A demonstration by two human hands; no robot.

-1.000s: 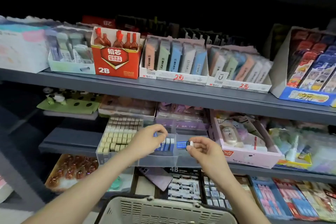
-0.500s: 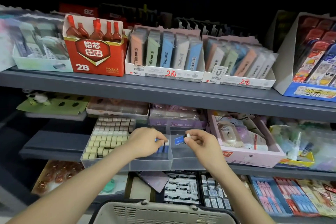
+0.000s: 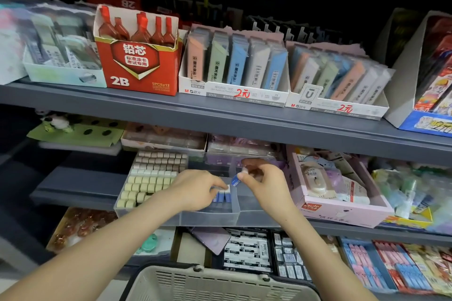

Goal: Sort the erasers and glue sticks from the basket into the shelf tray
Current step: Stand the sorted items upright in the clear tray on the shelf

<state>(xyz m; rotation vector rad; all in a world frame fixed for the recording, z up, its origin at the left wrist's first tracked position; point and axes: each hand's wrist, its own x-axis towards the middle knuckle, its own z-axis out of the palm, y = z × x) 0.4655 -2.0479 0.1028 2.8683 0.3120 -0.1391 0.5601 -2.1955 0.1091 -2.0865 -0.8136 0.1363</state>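
Head view: the right hand pinches a small blue-sleeved white eraser between thumb and fingertips. The eraser is tilted and sits over the divider between the middle and right compartments of the clear plastic divided shelf tray.

The left hand has its fingers curled down onto a short row of upright blue-sleeved erasers in the middle compartment and grips their tops. The held eraser hangs just right of that row, near it but not touching.

Judging by size and material, 1 such eraser is very light, slightly rubbery and not fragile. Its paper sleeve could slide off the core, so a hold across both sleeve and bare white end looks safest.

The beige slotted plastic basket sits at the near edge, well below both hands; its contents are out of sight.
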